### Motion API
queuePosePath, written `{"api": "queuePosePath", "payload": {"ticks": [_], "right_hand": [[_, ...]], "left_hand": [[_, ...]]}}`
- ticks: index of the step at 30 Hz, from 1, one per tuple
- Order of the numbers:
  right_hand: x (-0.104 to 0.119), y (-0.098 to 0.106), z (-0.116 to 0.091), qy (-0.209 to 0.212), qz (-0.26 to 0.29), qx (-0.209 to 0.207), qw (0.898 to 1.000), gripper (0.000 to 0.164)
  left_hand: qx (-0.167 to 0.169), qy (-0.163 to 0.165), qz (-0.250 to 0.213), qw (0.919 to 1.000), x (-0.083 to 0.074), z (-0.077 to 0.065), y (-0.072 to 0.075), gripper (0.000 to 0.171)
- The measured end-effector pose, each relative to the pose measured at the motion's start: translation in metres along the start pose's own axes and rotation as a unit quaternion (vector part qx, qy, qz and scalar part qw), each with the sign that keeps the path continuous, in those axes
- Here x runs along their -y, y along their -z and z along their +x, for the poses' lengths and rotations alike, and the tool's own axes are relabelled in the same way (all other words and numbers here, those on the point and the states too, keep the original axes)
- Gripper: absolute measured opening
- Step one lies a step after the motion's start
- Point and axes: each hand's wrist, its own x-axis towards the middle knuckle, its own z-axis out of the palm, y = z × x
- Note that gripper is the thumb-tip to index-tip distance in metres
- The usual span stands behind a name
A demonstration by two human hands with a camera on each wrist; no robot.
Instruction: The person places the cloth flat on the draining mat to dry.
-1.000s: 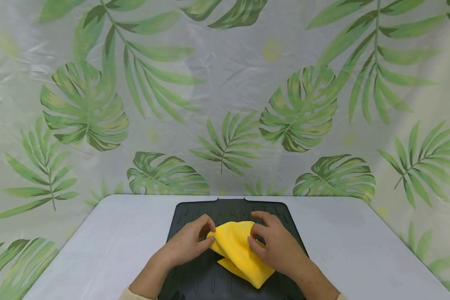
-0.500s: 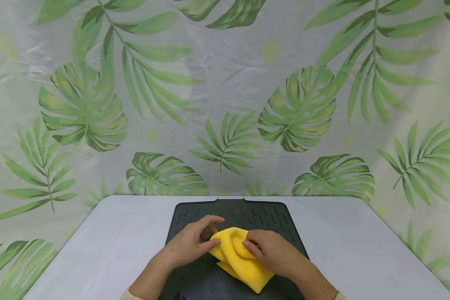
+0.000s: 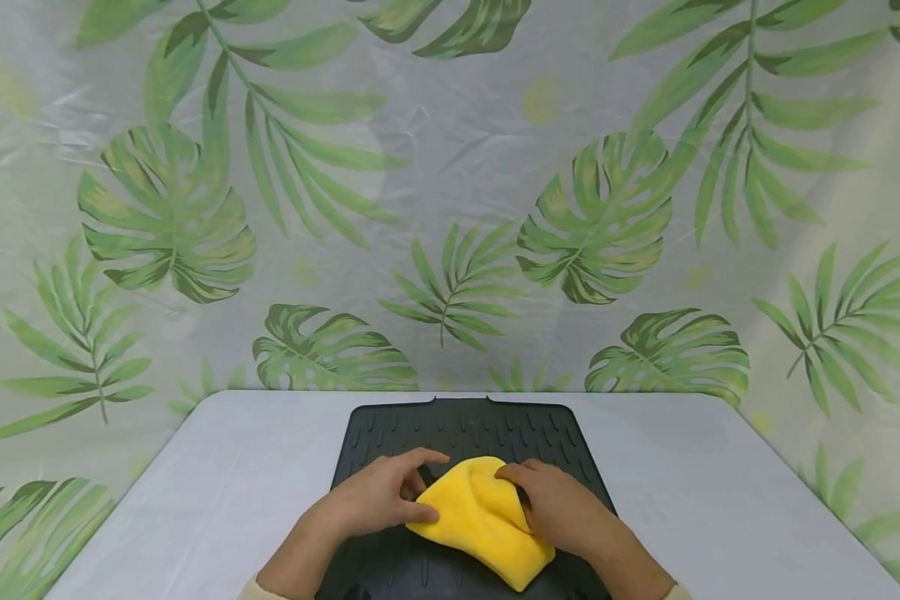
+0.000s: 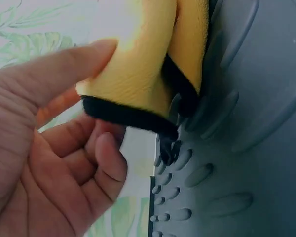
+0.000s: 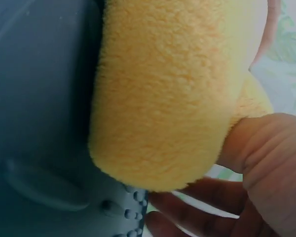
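A fluffy yellow cloth (image 3: 476, 517), folded over itself, is held above a dark ribbed mat; black edging shows along its border in the left wrist view. My left hand (image 3: 378, 500) pinches the cloth's left corner, the thumb (image 4: 101, 54) lying on the yellow face. Its other fingers curl below the black edging. On the cloth's right side, my right hand (image 3: 562, 504) grips the upper edge, with its thumb hidden behind a fold. In the right wrist view, a thick rounded fold (image 5: 158, 98) covers much of that hand's fingers.
The dark mat (image 3: 390, 429) with raised ribs lies on a white table (image 3: 270, 450), reaching toward the table's far edge. A curtain with green leaf prints (image 3: 450, 167) hangs right behind the table.
The cloth's left corner has come down and toward me, covering the gap between its layers. My left thumb moved lower with it, and my right hand has closed on the right edge.
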Motion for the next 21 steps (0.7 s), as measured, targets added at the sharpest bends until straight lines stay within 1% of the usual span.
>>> {"api": "queuePosePath", "payload": {"ticks": [3,5,6,8,10,12,13,14,17,21], "right_hand": [[-0.003,-0.0011,0.0012,0.036,-0.023,-0.02,0.999,0.02],[-0.0041,-0.0012,0.0021,0.037,-0.025,-0.023,0.999,0.015],[-0.0047,-0.0014,0.0027,0.032,-0.018,-0.021,0.999,0.014],[-0.0046,-0.0014,0.0032,0.013,0.004,-0.013,1.0,0.012],[-0.0047,-0.0015,0.0042,-0.002,0.034,-0.009,0.999,0.011],[-0.0046,-0.0017,0.005,-0.003,0.058,-0.014,0.998,0.012],[-0.0043,-0.0018,0.0051,-0.002,0.07,-0.018,0.997,0.013],[-0.0044,-0.0021,0.0054,0.001,0.08,-0.024,0.996,0.013],[-0.0034,-0.0031,0.0064,0.009,0.112,-0.048,0.993,0.014],[-0.0013,-0.0056,0.0085,0.009,0.136,-0.102,0.985,0.016]], "left_hand": [[0.013,0.026,0.006,0.9996,0.0004,-0.0021,0.0006,0.081],[0.019,0.04,0.018,0.9989,0.0011,-0.0036,0.0015,0.084],[0.021,0.045,0.025,0.9985,0.0017,-0.0045,0.0021,0.081],[0.019,0.047,0.039,0.998,0.0026,-0.006,0.0035,0.066],[0.012,0.039,0.046,0.9981,0.0037,-0.0066,0.0049,0.042],[0.002,0.026,0.049,0.9985,0.0041,-0.0067,0.0063,0.02],[-0.006,0.019,0.049,0.9986,0.0039,-0.0065,0.0069,0.013],[-0.014,0.013,0.046,0.9988,0.0038,-0.0061,0.0074,0.01],[-0.047,-0.002,0.042,0.998,0.0022,-0.0053,0.0081,0.009],[-0.08,-0.013,0.022,0.9965,0.0009,-0.0045,0.008,0.011]]}}
